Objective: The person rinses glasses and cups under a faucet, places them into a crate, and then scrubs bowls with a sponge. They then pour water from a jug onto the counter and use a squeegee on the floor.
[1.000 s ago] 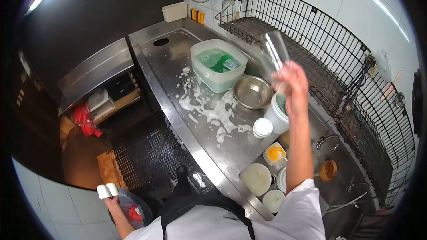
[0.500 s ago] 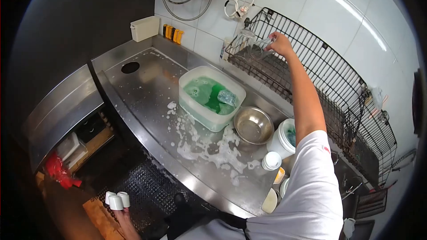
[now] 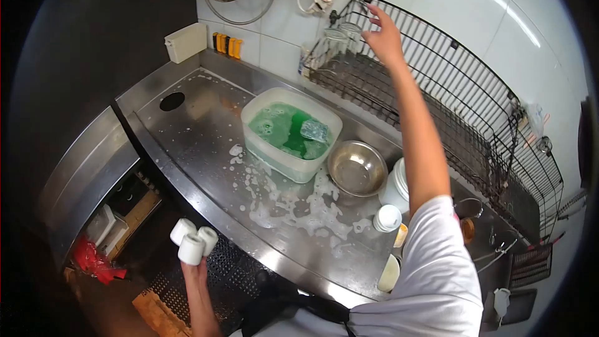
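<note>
Three small white cups are bunched in my left hand, low at the left in front of the counter's edge. The cups hide most of its fingers. Up at the wire rack on the tiled wall, my right hand is raised with fingers apart and nothing in them. Just left of it, clear glasses stand in the rack's far left end. Below the rack, a translucent tub holds green soapy water, and a sponge floats in it.
A metal bowl sits right of the tub, beside white buckets and a small lidded container. Foam is spread over the steel counter. Yellow-handled tools line the back wall. Perforated black matting covers the floor.
My right hand has let go of a clear glass in the rack and lifted slightly off it. My left hand has risen towards the counter with the cups.
</note>
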Demonstrator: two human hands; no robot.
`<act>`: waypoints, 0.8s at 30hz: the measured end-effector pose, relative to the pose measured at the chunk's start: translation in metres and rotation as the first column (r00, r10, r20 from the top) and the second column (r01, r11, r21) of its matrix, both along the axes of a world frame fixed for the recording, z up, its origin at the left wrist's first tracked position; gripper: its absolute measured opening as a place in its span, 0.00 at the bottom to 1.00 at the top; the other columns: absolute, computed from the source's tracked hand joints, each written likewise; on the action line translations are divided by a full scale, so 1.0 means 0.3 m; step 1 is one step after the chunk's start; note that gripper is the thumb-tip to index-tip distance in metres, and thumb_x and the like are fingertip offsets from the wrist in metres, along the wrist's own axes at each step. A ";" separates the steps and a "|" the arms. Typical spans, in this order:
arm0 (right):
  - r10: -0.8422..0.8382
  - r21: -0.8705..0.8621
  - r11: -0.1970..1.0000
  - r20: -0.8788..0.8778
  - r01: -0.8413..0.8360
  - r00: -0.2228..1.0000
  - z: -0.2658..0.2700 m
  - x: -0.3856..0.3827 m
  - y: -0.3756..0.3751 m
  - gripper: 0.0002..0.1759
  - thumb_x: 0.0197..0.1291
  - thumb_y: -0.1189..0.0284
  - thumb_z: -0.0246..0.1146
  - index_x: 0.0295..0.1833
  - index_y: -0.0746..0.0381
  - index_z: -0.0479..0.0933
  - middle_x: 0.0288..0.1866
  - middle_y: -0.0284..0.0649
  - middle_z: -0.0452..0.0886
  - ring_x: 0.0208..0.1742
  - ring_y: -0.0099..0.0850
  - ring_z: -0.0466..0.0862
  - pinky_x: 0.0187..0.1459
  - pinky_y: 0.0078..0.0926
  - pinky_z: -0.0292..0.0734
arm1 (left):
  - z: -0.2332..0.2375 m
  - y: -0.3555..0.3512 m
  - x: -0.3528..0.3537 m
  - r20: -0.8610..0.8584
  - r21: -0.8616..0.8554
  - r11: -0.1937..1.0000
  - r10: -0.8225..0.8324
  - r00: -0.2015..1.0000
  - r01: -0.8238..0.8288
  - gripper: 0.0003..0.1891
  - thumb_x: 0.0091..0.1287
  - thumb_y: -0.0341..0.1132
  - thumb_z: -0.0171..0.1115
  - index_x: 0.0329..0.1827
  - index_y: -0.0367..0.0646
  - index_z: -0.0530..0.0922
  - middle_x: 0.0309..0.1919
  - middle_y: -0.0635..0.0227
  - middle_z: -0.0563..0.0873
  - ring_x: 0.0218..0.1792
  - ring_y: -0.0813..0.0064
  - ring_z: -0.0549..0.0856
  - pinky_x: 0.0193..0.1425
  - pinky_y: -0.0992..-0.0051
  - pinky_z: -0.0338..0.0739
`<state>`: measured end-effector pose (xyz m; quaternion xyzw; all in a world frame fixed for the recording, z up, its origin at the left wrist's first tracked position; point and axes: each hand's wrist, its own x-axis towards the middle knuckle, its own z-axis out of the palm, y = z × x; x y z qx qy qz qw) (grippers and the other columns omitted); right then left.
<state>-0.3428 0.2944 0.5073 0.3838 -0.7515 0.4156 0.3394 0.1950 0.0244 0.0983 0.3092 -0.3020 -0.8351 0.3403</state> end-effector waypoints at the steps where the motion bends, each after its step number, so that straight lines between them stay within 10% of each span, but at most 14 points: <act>1: -0.076 -0.146 0.986 0.014 0.077 0.997 -0.028 0.201 0.012 0.26 0.53 0.75 0.67 0.61 0.60 0.77 0.53 0.47 0.84 0.53 0.34 0.84 0.50 0.30 0.79 | 0.048 0.035 -0.067 -0.031 -0.024 0.996 -0.081 0.996 0.081 0.24 0.69 0.45 0.64 0.66 0.49 0.75 0.58 0.65 0.83 0.57 0.64 0.84 0.60 0.54 0.81; 3: 0.470 -0.346 0.860 0.252 -0.375 0.846 -0.197 0.497 0.055 0.19 0.59 0.69 0.68 0.56 0.60 0.79 0.44 0.39 0.86 0.34 0.29 0.85 0.43 0.28 0.80 | 0.143 0.130 -0.205 -0.066 -0.072 0.978 -0.201 0.977 0.196 0.23 0.68 0.42 0.66 0.64 0.45 0.75 0.56 0.65 0.83 0.54 0.65 0.85 0.58 0.60 0.81; 4: 0.283 -0.001 0.957 0.230 -0.291 0.931 -0.277 0.648 0.103 0.21 0.61 0.64 0.68 0.58 0.60 0.79 0.46 0.42 0.86 0.41 0.27 0.85 0.45 0.28 0.80 | 0.190 0.186 -0.279 -0.085 -0.075 0.968 -0.245 0.966 0.239 0.23 0.68 0.41 0.66 0.64 0.44 0.75 0.56 0.64 0.83 0.54 0.66 0.85 0.58 0.61 0.80; 6: 0.443 0.083 0.840 0.465 -0.536 0.767 -0.432 0.853 0.173 0.38 0.62 0.56 0.69 0.74 0.57 0.66 0.70 0.54 0.71 0.71 0.39 0.71 0.68 0.39 0.68 | 0.366 0.350 -0.438 -0.121 -0.111 0.925 -0.376 0.919 0.364 0.23 0.67 0.39 0.67 0.63 0.41 0.75 0.55 0.64 0.83 0.54 0.67 0.84 0.60 0.63 0.79; 13: 0.324 -0.294 0.928 0.331 -0.229 0.886 -0.338 0.785 0.543 0.37 0.69 0.63 0.62 0.77 0.63 0.58 0.74 0.52 0.68 0.73 0.40 0.70 0.71 0.32 0.63 | 0.951 0.880 -0.880 -0.257 -0.483 0.473 -0.881 0.398 0.737 0.22 0.70 0.36 0.62 0.65 0.36 0.73 0.59 0.61 0.81 0.58 0.69 0.82 0.63 0.66 0.78; 17: 0.420 -0.584 0.772 0.175 -0.250 0.891 -0.188 0.667 0.832 0.31 0.69 0.66 0.62 0.74 0.61 0.63 0.64 0.48 0.75 0.65 0.33 0.74 0.65 0.30 0.70 | 1.229 1.201 -1.012 -0.166 -0.608 0.241 -0.970 0.175 0.756 0.20 0.73 0.39 0.59 0.63 0.39 0.75 0.56 0.64 0.83 0.55 0.72 0.84 0.61 0.64 0.79; 24: 0.366 -0.752 0.657 0.259 -0.051 0.894 -0.142 0.581 1.194 0.29 0.67 0.64 0.64 0.72 0.57 0.70 0.56 0.47 0.79 0.56 0.33 0.79 0.58 0.31 0.73 | 1.345 1.563 -1.182 0.082 -0.668 0.013 -0.992 0.091 0.744 0.20 0.74 0.42 0.58 0.64 0.43 0.74 0.56 0.64 0.83 0.54 0.72 0.84 0.59 0.64 0.80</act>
